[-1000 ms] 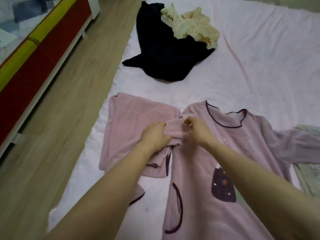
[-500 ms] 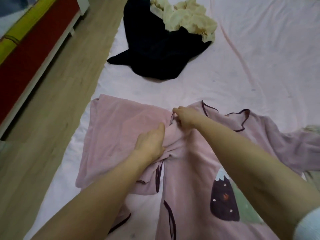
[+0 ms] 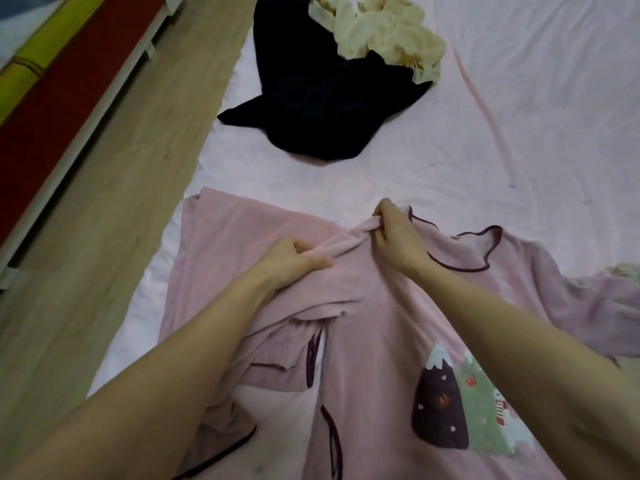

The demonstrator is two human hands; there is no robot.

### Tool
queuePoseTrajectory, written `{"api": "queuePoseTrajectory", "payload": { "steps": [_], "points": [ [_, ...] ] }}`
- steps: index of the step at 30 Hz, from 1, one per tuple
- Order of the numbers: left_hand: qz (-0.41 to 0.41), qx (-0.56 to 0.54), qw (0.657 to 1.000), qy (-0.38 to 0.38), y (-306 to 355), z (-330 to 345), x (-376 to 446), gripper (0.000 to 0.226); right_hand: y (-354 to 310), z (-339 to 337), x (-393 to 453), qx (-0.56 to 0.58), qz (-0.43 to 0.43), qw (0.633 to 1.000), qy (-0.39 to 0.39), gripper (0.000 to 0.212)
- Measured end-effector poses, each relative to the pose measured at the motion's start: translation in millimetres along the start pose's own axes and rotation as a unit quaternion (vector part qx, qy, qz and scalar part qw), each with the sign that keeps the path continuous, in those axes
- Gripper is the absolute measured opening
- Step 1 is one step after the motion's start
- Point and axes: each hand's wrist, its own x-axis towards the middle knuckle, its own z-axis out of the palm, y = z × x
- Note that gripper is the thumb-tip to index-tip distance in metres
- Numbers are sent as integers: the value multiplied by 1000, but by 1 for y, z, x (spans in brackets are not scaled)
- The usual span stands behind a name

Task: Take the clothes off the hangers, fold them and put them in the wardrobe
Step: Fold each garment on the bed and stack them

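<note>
Pink top [image 3: 374, 341]: nearest the camera, spread face up on the sheet [image 3: 519, 150], off any hanger; no hanger shows anywhere in view. A dark-piped neckline lies at its far end, and one sleeve trails off to the right.
Print on top: a dark mountain with a white cap beside a green tree, low on the front; no words or brand can be read on it.
Left hand [image 3: 294, 259]: fingers curled, gripping a bunched ridge of the pink fabric at the top's left shoulder.
Right hand [image 3: 394, 233]: clamped on the same ridge a little farther on, just beside the neckline; the hands are near each other but not touching.
Pink trousers [image 3: 242, 244]: matching cloth, lying flat to the left of the top and partly under its sleeve; it looks roughly folded, though I cannot be sure.
Step in hand: by my reading, the left shoulder and sleeve are being gathered to turn inward, the first fold of the top.
Black garment [image 3: 311, 98]: farther off on the sheet, crumpled, not folded.
Cream garment [image 3: 381, 39]: farthest, heaped against the black one, not folded.
Left to do: finish this top, fold the two far garments, carry everything to the wardrobe, which is not in view.
Writing: none legible anywhere.
Floor [image 3: 104, 220]: wood, left of the sheet.
</note>
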Motion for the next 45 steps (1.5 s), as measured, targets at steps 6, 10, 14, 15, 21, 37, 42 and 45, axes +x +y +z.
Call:
{"api": "queuePoseTrajectory", "payload": {
  "steps": [6, 10, 14, 15, 21, 37, 42, 45],
  "points": [
    [138, 289, 886, 335, -10, -33, 1, 24, -9, 31, 31, -73, 73, 995, -15, 12],
    [115, 445, 851, 254, -42, -46, 2, 36, -18, 51, 38, -75, 145, 984, -65, 18],
    [94, 219, 953, 185, -79, -58, -14, 56, -50, 70, 7, 5, 138, 990, 14, 43],
    [96, 139, 961, 218, -85, -58, -21, 54, -58, 74, -7, 10, 109, 993, 41, 42],
    [-71, -11, 959, 274, -154, -94, -90, 22, -123, 112, -83, -55, -109, 992, -36, 29],
    [207, 225, 818, 487, -183, -151, -182, 35, -175, 138, -93, -92, -8, 985, -147, 38],
    [64, 521, 828, 197, -238, -151, -182, 45, -190, 151, -101, -222, 9, 963, -153, 44],
    [-68, 300, 937, 165, -255, -140, -177, 37, -193, 164, -105, -220, 16, 966, -137, 59]
  ]
}}
